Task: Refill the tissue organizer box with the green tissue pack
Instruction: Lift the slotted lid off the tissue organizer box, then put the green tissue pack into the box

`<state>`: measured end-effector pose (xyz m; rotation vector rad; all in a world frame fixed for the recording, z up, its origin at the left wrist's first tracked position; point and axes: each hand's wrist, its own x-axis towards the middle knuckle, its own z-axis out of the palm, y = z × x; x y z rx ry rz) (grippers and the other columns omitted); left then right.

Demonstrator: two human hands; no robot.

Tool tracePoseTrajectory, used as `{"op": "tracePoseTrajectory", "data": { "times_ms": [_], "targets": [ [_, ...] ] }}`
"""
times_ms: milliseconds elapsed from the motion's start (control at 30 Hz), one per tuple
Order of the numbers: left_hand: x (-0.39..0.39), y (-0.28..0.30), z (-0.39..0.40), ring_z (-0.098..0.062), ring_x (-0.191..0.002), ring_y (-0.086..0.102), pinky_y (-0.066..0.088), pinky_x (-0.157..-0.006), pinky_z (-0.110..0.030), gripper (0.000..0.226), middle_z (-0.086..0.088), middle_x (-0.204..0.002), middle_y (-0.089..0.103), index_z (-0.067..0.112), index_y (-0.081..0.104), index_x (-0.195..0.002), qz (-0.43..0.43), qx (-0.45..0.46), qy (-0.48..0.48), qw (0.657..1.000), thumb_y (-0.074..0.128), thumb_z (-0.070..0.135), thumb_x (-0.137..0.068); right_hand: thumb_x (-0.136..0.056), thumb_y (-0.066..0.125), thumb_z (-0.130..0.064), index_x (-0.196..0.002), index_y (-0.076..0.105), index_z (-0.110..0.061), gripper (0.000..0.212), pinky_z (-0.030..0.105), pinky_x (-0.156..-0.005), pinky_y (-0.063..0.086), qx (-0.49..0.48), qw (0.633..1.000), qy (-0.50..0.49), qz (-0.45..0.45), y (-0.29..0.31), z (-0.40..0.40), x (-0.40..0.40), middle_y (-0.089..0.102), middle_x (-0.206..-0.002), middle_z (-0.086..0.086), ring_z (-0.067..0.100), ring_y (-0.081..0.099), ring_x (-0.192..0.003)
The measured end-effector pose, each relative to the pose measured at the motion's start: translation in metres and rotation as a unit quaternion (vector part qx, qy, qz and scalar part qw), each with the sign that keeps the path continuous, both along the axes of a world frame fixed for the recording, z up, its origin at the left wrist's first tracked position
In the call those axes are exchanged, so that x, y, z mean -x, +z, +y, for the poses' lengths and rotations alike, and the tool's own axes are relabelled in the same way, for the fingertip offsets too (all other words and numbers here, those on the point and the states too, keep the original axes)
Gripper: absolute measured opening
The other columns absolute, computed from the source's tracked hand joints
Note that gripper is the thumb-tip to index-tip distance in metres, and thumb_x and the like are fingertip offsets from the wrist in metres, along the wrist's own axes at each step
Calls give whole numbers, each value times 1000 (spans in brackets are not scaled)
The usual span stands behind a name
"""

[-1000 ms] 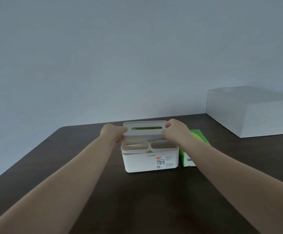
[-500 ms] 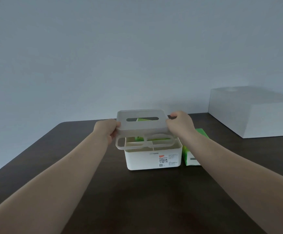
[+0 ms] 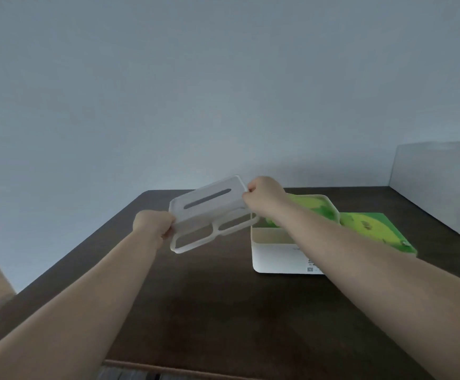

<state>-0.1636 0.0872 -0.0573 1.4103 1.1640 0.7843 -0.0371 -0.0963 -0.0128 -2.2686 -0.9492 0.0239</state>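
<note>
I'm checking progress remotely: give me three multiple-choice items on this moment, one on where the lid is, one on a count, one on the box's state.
1. Where is the lid?
A. on the box
B. held in the air left of the box
C. flat on the table

2. How many hands hold the lid?
A. none
B. one
C. two

3. The organizer box is
A. open on top
B. closed
C. tipped over

Answers:
1 B, it hangs tilted over the table.
2 C, the left hand and right hand grip opposite ends.
3 A, green shows inside.
</note>
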Motion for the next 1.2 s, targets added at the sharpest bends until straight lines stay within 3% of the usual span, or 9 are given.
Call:
{"op": "tracePoseTrajectory", "data": {
  "times_ms": [100, 233, 333, 533, 633, 733, 867, 1067, 1200],
  "targets": [
    [16, -11, 17, -32, -73, 61, 58, -86, -44, 15, -15, -70, 55, 0, 58, -68, 57, -5, -2, 998, 53, -4, -81, -85, 46, -6, -69, 52, -9, 17, 26, -51, 33, 62, 998, 21, -6, -9, 25, 17, 50, -68, 5, 28, 49, -73],
    [28, -22, 30, -25, -53, 55, 50, -52, -28, 13, -14, -70, 51, -2, 61, -86, 97, 8, -12, 995, 48, -1, -84, -88, 45, -5, -98, 63, 1, 21, 28, -70, 41, 138, 990, 38, -5, -25, 53, 32, 63, -94, 13, 31, 60, -92],
    [27, -31, 34, -21, -58, 53, 54, -67, -33, 19, -11, -71, 47, 1, 53, -72, 107, 26, -42, 993, 46, -6, -88, -89, 44, -6, -79, 57, -2, 17, 30, -70, 41, 207, 977, 50, 14, -39, 70, 35, 53, -77, 7, 26, 55, -83],
    [14, -41, 30, -21, -68, 52, 47, -61, -27, 24, -11, -77, 48, 6, 45, -70, 116, 25, -82, 990, 43, -7, -91, -90, 39, -6, -119, 56, -1, 34, 29, -72, 40, 284, 956, 68, 41, -55, 80, 31, 58, -100, 11, 21, 50, -78],
    [12, -43, 30, -27, -83, 50, 44, -72, -31, 10, -15, -92, 47, 2, 51, -85, 143, 19, -77, 987, 42, -3, -87, -88, 39, -3, -117, 57, 0, 34, 27, -62, 37, 264, 961, 69, 45, -53, 78, 30, 52, -81, 6, 16, 43, -61],
    [11, -40, 26, -22, -64, 41, 36, -59, -26, 18, -9, -74, 43, 6, 44, -69, 216, -54, -80, 972, 44, 2, -87, -88, 40, -3, -112, 59, 1, 32, 29, -66, 43, 227, 971, 68, 31, -43, 69, 28, 58, -94, 10, 21, 50, -72],
    [1, -21, 9, -20, -58, 35, 32, -52, -24, 24, -3, -64, 39, 9, 40, -60, 255, -144, -104, 950, 44, 2, -82, -85, 45, -8, -67, 54, -7, 20, 25, -49, 35, 151, 988, 42, -16, -30, 46, 13, 54, -66, 6, 27, 51, -71],
    [-28, 1, -41, -22, -77, 45, 41, -71, -33, 7, -12, -79, 50, 8, 51, -74, 164, -128, -170, 963, 48, 1, -76, -82, 45, -7, -44, 40, -11, 38, 30, -57, 40, 30, 999, -14, -43, -16, -22, -9, 44, -49, 4, 21, 39, -49],
    [-46, 8, -77, -24, -79, 56, 54, -87, -38, 10, -11, -85, 61, 8, 62, -80, 127, -133, -216, 959, 53, 6, -83, -84, 44, -11, -63, 56, -5, 24, 40, -63, 50, 15, 996, -64, -57, -17, -67, -26, 60, -68, 9, 26, 53, -61]
  ]
}}
